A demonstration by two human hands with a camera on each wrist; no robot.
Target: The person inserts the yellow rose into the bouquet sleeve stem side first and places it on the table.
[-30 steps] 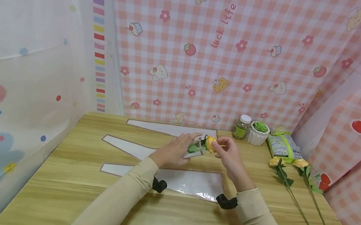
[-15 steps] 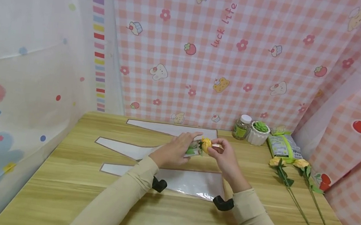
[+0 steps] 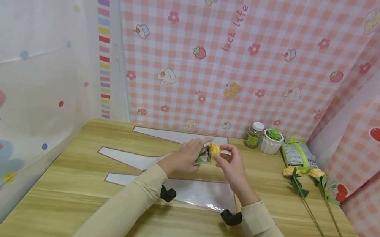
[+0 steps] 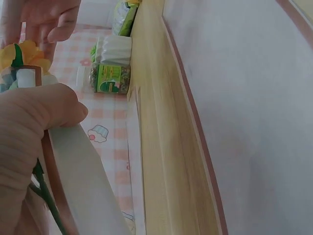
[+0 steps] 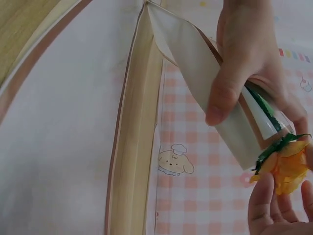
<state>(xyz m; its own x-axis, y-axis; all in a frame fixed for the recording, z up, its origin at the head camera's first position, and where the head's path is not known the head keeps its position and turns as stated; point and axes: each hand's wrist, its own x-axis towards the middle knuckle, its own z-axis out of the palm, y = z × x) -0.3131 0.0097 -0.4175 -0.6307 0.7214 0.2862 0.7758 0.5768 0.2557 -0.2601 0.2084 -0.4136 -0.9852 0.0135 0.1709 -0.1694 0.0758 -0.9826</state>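
Observation:
My left hand [image 3: 183, 157] grips a white, brown-edged flower sleeve [image 5: 232, 139], its thumb pressed along the outside. The sleeve's narrow tail [image 3: 138, 160] trails left over the table. Inside lies a yellow artificial rose; the bloom [image 3: 214, 150] and green sepals stick out of the wide end. A length of green stem [image 4: 48, 196] shows in the left wrist view. My right hand [image 3: 234, 170] holds the bloom by thumb and fingers, close beside the sleeve's mouth. Part of the stem is hidden by the left hand and sleeve.
Two more sleeves lie flat, one in front [image 3: 203, 196] and one behind [image 3: 191, 137]. At the right lie two yellow roses [image 3: 311, 216] with long stems. Along the back stand a lidded jar [image 3: 253, 135], a potted succulent [image 3: 271, 141] and a green-grey packet [image 3: 299, 155].
My right hand has moved left with the rose, bringing the bloom closer to the left hand. The sleeve's tail has shifted left and slightly nearer. My left hand has stayed in place.

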